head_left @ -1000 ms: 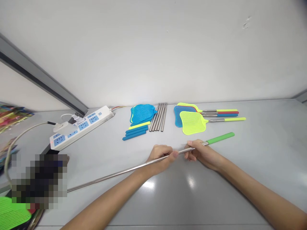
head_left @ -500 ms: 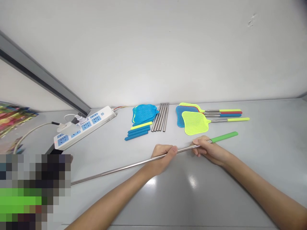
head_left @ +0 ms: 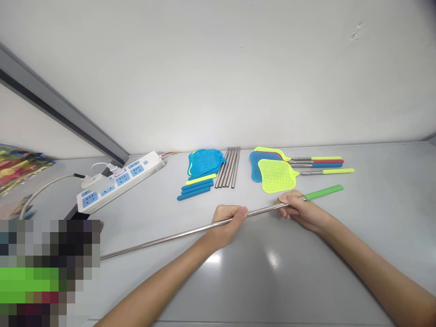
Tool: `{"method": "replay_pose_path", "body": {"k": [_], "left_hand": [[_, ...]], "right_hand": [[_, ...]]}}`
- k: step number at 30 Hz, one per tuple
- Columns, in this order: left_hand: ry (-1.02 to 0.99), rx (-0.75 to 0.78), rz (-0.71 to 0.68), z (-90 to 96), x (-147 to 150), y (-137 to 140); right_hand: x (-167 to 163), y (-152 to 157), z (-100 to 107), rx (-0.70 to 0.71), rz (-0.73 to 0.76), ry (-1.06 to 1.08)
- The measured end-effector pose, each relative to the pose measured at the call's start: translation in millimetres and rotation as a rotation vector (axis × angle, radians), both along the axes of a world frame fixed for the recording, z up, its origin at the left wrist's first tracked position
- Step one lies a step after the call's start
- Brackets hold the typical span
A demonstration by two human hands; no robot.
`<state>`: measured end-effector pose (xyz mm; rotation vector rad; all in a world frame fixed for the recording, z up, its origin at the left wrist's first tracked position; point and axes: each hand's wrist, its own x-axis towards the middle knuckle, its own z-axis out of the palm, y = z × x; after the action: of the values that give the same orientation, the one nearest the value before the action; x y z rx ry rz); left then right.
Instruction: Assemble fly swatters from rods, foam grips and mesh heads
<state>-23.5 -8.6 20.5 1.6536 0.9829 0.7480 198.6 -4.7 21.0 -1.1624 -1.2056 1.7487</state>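
A long telescopic steel rod (head_left: 170, 236) with a green grip (head_left: 323, 191) stretches across the grey table from lower left to upper right. My left hand (head_left: 227, 221) is closed around the rod near its middle. My right hand (head_left: 299, 210) pinches the rod just below the green grip. A bare stretch of rod shows between the two hands.
At the back lie several finished swatters (head_left: 275, 174), loose blue swatter heads (head_left: 204, 162), several steel rods (head_left: 229, 166), and blue and yellow grips (head_left: 195, 186). A white power strip (head_left: 119, 179) with plugged cables sits at left. A pixelated area covers the lower left corner.
My hands have drawn apart along the rod. The right hand and green grip moved right, and more bare rod shows between the hands.
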Motion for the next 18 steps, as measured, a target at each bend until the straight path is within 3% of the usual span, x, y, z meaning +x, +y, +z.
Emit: {"method": "replay_pose_path", "body": {"k": [18], "left_hand": [[-0.073, 0.047, 0.073, -0.5, -10, 7]], "right_hand": [[22, 9, -6, 0.059, -0.003, 0.007]]}}
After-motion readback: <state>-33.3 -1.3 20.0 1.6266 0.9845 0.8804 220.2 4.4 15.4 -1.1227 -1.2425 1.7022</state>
